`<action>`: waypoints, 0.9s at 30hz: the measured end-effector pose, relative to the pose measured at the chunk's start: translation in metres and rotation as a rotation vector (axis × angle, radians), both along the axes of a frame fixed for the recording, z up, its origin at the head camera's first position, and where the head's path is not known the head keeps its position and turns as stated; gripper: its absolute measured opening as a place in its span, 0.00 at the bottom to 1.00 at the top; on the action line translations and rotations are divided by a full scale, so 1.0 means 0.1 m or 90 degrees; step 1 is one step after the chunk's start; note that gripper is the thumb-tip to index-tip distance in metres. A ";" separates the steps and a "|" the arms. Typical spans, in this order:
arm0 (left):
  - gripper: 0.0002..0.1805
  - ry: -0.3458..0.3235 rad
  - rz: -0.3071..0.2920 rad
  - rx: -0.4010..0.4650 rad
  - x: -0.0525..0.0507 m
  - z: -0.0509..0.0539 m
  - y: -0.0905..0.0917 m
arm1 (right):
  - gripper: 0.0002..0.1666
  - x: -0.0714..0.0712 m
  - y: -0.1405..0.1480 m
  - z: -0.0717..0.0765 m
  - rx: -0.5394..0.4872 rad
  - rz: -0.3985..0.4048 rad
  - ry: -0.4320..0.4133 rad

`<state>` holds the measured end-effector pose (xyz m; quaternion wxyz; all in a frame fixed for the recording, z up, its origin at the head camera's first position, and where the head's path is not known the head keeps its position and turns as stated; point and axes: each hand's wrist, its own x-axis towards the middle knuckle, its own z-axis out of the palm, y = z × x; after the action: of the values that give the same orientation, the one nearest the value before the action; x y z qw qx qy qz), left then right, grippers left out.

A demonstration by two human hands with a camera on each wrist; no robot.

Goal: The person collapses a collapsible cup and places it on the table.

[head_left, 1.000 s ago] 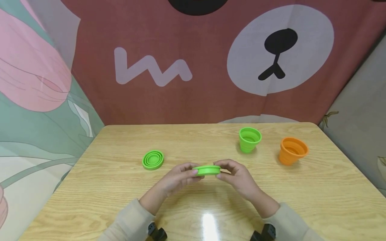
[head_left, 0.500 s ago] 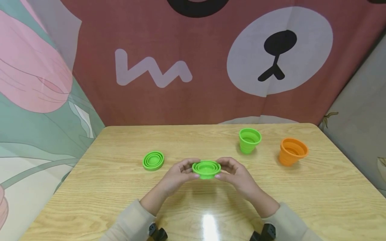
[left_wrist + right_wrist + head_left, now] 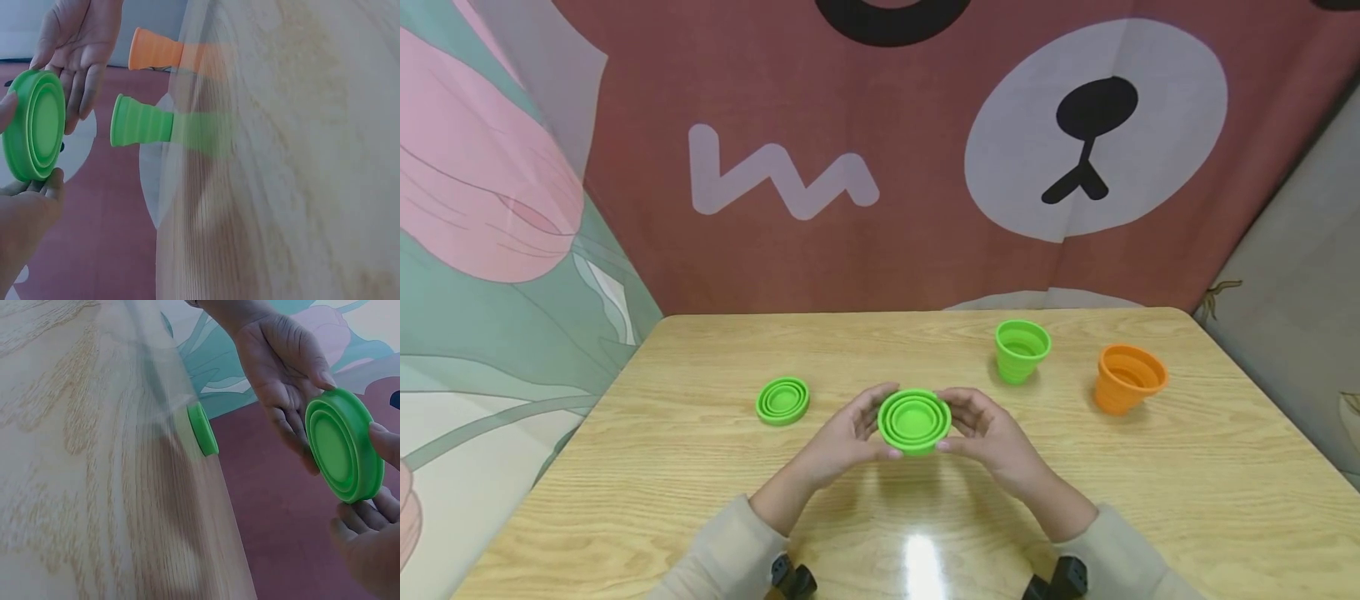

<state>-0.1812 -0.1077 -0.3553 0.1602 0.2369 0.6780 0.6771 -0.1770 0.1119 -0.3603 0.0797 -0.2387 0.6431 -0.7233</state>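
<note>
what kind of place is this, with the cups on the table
Probably an indoor play or recording corner, though the pictures don't settle which. Small cups stand on a wooden table, a backdrop with a cartoon animal face rises behind it, and a big flower print shows at the left.

In the head view, the underside of the held collapsed green cup (image 3: pixel 914 422) is hidden, and some fingers of the left hand (image 3: pixel 842 442) and right hand (image 3: pixel 992 437) are lost behind it — how firmly each presses cannot be told. In the left wrist view the left hand is cut off by the border; in the right wrist view, the right hand. The sleeves (image 3: pixel 722 546), black wrist devices (image 3: pixel 792 577) and near side of the tabletop (image 3: pixel 587 517) are cropped in the head view. The far outer walls of the upright green cup (image 3: pixel 1021 352) and orange cup (image 3: pixel 1127 380) are concealed.
</note>
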 end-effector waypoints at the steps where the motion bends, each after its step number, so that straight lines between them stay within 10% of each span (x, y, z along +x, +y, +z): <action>1: 0.42 0.008 0.002 -0.012 0.00 0.00 0.00 | 0.33 0.00 0.00 0.00 0.003 0.004 -0.008; 15: 0.48 0.119 -0.025 -0.245 0.00 0.04 -0.02 | 0.35 0.00 0.02 -0.01 -0.006 0.088 -0.020; 27: 0.46 0.104 0.005 -0.246 -0.06 0.01 -0.04 | 0.30 -0.04 0.00 -0.03 0.057 0.043 -0.018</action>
<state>-0.1875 -0.1118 -0.3543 0.1443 0.2530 0.8072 0.5135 -0.1811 0.1116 -0.3633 0.1240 -0.2458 0.6654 -0.6938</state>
